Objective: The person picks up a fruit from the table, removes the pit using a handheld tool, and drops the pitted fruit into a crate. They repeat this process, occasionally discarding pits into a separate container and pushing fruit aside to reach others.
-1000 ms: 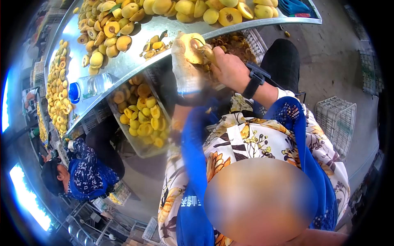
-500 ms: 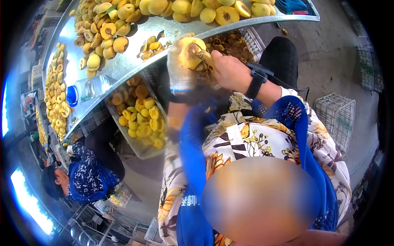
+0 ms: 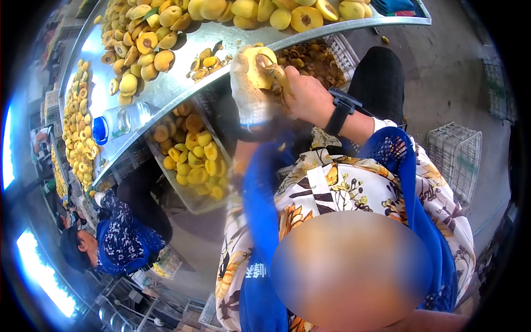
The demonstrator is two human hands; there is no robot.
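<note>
My left hand [image 3: 247, 99], in a white glove with a blue cuff edge, is closed around a halved yellow peach [image 3: 256, 76] with its cut face and brown centre showing. My bare right hand [image 3: 310, 97] grips a pitting tool [image 3: 281, 81] with a yellowish handle. Its tip meets the centre of the peach, and the exact shape of that tip is hard to make out. Beneath both hands sits a crate of brown pits and scraps [image 3: 315, 61]. Small fruit pieces [image 3: 207, 62] lie on the metal table [image 3: 191, 41] just left of my gloved hand.
Heaps of peach halves [image 3: 146, 41] cover parts of the table. A water bottle with a blue cap [image 3: 124, 122] lies near its edge. Below stands a bin of yellow peach halves [image 3: 193, 160]. A co-worker [image 3: 124, 235] sits at left, and a white crate [image 3: 454, 157] stands at right.
The peach has turned slightly in my left hand, so its cut face points more toward my right hand. The tool's tip has shifted slightly within its centre.
</note>
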